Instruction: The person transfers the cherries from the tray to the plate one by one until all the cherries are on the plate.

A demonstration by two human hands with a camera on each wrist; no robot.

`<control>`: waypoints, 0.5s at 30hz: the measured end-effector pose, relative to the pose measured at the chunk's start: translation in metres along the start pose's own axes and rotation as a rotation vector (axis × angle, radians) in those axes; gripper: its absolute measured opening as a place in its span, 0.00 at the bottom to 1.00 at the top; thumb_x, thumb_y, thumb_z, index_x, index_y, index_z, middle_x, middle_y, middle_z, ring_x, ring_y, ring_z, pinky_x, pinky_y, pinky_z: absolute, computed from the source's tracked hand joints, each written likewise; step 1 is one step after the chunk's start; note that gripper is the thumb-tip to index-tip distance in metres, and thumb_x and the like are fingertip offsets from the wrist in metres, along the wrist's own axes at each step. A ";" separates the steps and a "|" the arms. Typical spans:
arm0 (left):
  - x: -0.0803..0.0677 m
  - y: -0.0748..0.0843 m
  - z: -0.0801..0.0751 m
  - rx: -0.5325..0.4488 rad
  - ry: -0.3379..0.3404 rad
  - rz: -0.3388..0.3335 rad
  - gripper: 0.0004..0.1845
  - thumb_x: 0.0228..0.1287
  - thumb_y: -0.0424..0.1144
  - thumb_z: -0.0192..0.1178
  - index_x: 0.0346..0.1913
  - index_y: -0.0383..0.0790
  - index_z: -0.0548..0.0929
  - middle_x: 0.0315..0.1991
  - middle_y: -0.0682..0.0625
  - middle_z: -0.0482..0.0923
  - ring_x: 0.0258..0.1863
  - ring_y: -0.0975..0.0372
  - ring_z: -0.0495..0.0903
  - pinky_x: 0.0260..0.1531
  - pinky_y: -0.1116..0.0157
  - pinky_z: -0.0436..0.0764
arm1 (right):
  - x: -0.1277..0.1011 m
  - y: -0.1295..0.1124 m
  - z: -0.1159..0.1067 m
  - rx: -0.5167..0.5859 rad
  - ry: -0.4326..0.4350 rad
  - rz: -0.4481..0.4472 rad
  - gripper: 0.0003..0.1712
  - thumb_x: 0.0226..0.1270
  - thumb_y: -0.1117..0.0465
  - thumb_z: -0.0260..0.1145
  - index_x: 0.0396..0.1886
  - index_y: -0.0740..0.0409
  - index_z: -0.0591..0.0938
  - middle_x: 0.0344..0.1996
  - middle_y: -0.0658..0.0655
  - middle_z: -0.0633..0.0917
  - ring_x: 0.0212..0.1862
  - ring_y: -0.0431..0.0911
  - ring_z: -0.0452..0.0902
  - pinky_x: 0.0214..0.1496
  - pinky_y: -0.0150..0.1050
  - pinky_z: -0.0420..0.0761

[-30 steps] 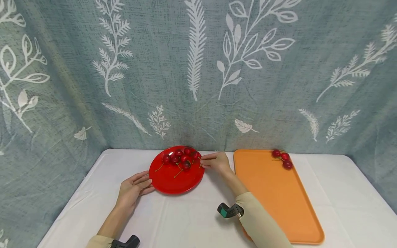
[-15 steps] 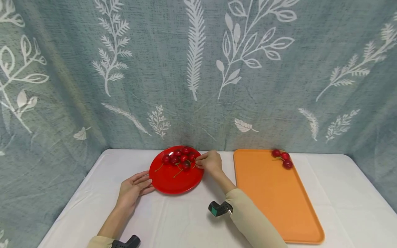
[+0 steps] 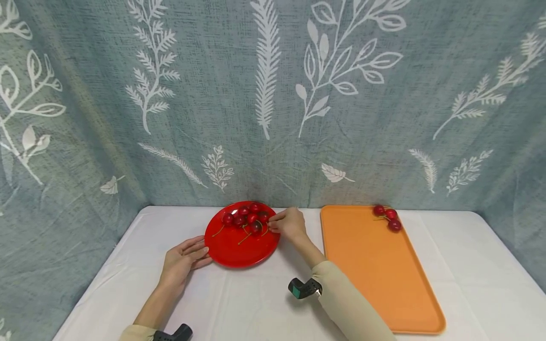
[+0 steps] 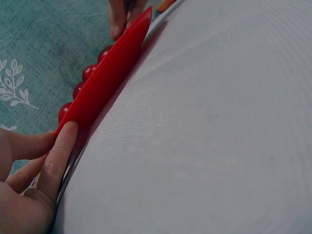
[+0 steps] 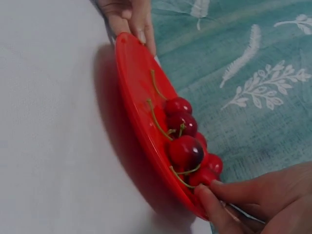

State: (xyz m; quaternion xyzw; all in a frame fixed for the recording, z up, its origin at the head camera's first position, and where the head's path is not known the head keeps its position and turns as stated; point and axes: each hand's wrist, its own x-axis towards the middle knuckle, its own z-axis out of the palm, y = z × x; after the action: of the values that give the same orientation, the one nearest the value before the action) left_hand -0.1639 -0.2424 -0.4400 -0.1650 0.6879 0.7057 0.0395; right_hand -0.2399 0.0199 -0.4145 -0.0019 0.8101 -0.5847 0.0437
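A red plate (image 3: 239, 251) carries several dark red cherries (image 5: 185, 151) with green stems, bunched toward its far side. My left hand (image 3: 181, 260) holds the plate's left rim; in the left wrist view its fingers (image 4: 58, 151) lie against the rim from both sides. At the plate's right edge, my right hand (image 3: 291, 223) has thumb and forefinger pinched at a cherry (image 5: 204, 176). That cherry's stem curves beside the fingertips in the right wrist view, and it lies against the others in the bunch.
To the right lies an orange tray (image 3: 375, 270) on the white tablecloth (image 3: 251, 308). A few more cherries (image 3: 392, 219) sit in its far right corner. A green-blue curtain (image 3: 239, 118) with white leaf prints hangs right behind the table.
My right hand has shifted slightly left over the plate's right rim, and the cherry at its fingertips has moved left toward the bunch. My left hand has stayed at the plate.
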 end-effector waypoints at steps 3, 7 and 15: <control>0.000 0.000 0.000 0.005 -0.005 0.003 0.28 0.68 0.28 0.57 0.69 0.27 0.64 0.55 0.42 0.78 0.37 0.64 0.87 0.41 0.65 0.86 | -0.002 -0.002 -0.006 -0.005 -0.003 -0.041 0.05 0.59 0.75 0.68 0.34 0.75 0.87 0.29 0.67 0.87 0.31 0.53 0.87 0.33 0.36 0.87; 0.001 0.000 0.000 0.006 0.004 0.001 0.28 0.69 0.28 0.58 0.69 0.28 0.64 0.56 0.41 0.77 0.37 0.64 0.87 0.41 0.65 0.86 | -0.005 -0.007 -0.016 -0.016 0.002 -0.072 0.05 0.60 0.73 0.69 0.35 0.73 0.87 0.30 0.66 0.88 0.31 0.52 0.87 0.35 0.37 0.88; 0.001 -0.001 0.000 0.017 0.003 0.003 0.29 0.69 0.29 0.58 0.70 0.29 0.64 0.58 0.39 0.75 0.37 0.64 0.87 0.41 0.65 0.85 | -0.006 -0.009 -0.046 0.079 0.053 -0.047 0.08 0.61 0.74 0.68 0.38 0.76 0.86 0.33 0.69 0.87 0.32 0.53 0.87 0.36 0.40 0.88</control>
State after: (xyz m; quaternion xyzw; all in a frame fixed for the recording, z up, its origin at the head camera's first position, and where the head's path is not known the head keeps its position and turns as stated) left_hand -0.1642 -0.2424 -0.4416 -0.1649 0.6941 0.6997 0.0388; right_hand -0.2378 0.0607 -0.3912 -0.0036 0.7870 -0.6168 0.0084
